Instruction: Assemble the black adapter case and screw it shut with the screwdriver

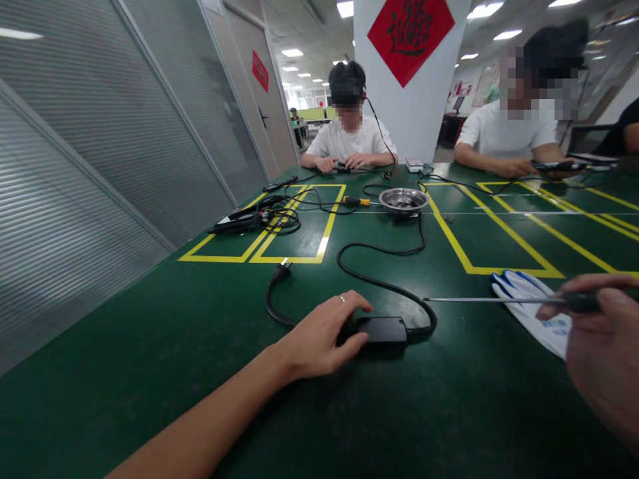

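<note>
Green table (150,346) | my left hand (324,336) pinches the left end of the adapter (383,329), flat at mid-table, cable (379,266) looping behind | screwdriver (499,300) level, tip near the cable | my right hand (604,352) closed round its handle, above a glove (534,316) | I judge: press adapter flat, guide tip slowly.

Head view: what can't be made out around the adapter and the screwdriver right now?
All in the head view:
Power adapter: its left end lies under the left hand's fingers, so gripping or merely resting is unclear.
Screwdriver: the handle is wrapped by the right hand and blurred near the lens.
Right hand: cut off by the right edge.
Glove: partly behind the right hand.
Metal bowl: its contents are too small to tell.
</note>
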Demonstrator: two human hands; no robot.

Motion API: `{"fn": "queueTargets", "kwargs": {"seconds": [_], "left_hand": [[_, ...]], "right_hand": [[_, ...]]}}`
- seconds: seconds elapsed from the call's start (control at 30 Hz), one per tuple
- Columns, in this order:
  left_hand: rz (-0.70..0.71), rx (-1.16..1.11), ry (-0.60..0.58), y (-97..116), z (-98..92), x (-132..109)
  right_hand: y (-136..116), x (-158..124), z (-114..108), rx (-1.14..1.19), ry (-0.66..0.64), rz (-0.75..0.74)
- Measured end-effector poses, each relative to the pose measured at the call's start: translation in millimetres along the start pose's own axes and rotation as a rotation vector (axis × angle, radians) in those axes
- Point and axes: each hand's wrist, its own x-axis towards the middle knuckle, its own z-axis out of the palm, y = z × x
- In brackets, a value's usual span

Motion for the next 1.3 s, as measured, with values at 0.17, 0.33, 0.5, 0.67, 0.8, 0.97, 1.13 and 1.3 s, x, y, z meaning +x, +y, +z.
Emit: {"fn": "queueTargets", "kwargs": {"seconds": [0.17,0.33,0.5,0.67,0.8,0.97,1.13,1.3], "left_hand": [[-0.076,-0.055,0.153,-11,2.0,1],[-0.059,-0.055,0.179,-18,6.2,1],[-0.04,-0.036,0.154,-16,6.1,1],[-0.025,-0.033,0.15,-15,6.2,0],[-0.018,-0.037,0.143,-15,7.1,0],[-0.013,-0.045,0.134,-15,7.1,0],[-0.013,-0.049,0.138,-14,7.2,1],[-0.015,-0.052,0.135,-13,7.2,0]], "right_hand": [[4,-22,6,0.093,-0.095,0.157],[3,-52,9,0.05,-0.197,0.331],[2,-60,7,0.036,-0.217,0.369],[3,-58,8,0.049,-0.197,0.361],[2,-56,10,0.02,-0.209,0.337],[1,-55,10,0.069,-0.216,0.358],[0,-57,9,0.088,-0.24,0.382],[3,-59,10,0.114,-0.238,0.388]]}}
